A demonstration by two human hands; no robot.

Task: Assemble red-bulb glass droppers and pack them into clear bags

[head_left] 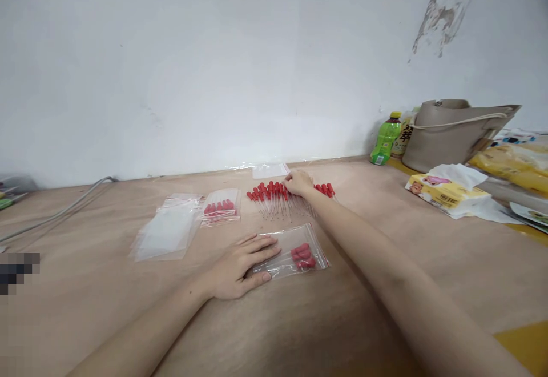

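Observation:
My left hand (240,265) lies flat with its fingers spread over one end of a clear zip bag (278,237). In that bag are several droppers with red rubber bulbs (303,256), the bulbs toward the zip at the right. Farther back, my right hand (298,184) reaches into a row of red-bulbed droppers (269,194) with thin clear stems pointing toward me. Its fingers are pinched at a dropper's red bulb and partly hide it. More bulbs (324,189) show to the right of the wrist.
Flat clear zip bags (165,228) are stacked at the left, beside filled bags of droppers (220,207). Another bag (270,170) lies near the wall. At the right stand a green bottle (386,140), a tissue pack (447,191) and a beige bag (449,137). A grey cable (81,194) runs at left.

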